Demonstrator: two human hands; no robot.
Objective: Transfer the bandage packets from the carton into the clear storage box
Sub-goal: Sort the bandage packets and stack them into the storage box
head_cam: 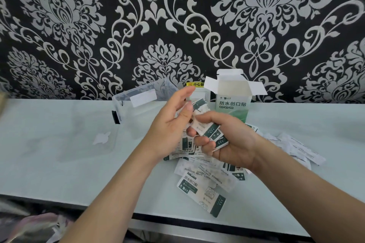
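The right hand [231, 144] has its fingers clenched round a bundle of packets [212, 131]; the left hand [169, 126] fingers are relaxed, thumb beside the bundle; carton [234, 104] upright at 1 o'clock, flaps open; clear box [126, 100] at 10 o'clock; loose packets [201, 189] on the worktop [59, 144] at 6 o'clock.

One carton [234, 105], one clear storage box [126, 98], many overlapping bandage packets [201, 191].

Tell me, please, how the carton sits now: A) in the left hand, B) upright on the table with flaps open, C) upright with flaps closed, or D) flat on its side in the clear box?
B: the carton stands upright on the table, top flaps spread open, behind the right hand that grips packets.
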